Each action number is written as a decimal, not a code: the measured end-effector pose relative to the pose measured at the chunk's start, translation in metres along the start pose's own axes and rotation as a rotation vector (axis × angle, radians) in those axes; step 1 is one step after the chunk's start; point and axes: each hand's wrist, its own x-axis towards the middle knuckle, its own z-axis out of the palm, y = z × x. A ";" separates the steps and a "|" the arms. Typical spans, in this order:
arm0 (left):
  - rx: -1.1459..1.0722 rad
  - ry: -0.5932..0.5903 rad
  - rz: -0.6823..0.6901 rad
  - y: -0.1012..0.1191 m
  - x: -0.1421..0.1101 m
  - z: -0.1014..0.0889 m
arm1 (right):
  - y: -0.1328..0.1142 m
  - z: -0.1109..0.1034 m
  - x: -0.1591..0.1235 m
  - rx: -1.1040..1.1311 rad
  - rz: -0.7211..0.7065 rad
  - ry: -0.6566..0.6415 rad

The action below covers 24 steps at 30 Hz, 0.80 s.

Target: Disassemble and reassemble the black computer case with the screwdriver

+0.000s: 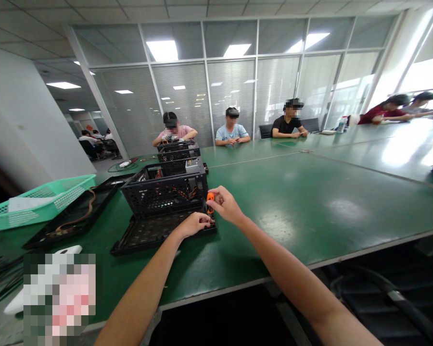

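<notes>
My right hand (226, 204) is closed around the orange handle of a screwdriver (210, 199), which stands nearly upright with its lower end pointing down. My left hand (195, 224) is at the near right corner of a black panel (155, 233), fingertips pinched together close to the screwdriver's lower end. Whatever is between those fingers is too small and hidden to name. The panel lies on the table against an open black computer case (166, 192), which has a perforated side and some cables inside.
Behind stand further black cases (178, 151), with a person working over them. Left are another black panel (79, 216) with a brown cable and a green plastic basket (39, 206). More people sit along the far side of the green table (310, 192).
</notes>
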 end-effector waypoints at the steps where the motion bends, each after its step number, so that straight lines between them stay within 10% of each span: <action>1: -0.001 0.002 0.002 -0.001 0.000 0.000 | 0.001 -0.001 0.000 -0.006 0.018 0.025; 24: 0.031 0.004 -0.031 0.001 -0.001 0.001 | 0.004 -0.007 0.001 -0.036 0.039 0.044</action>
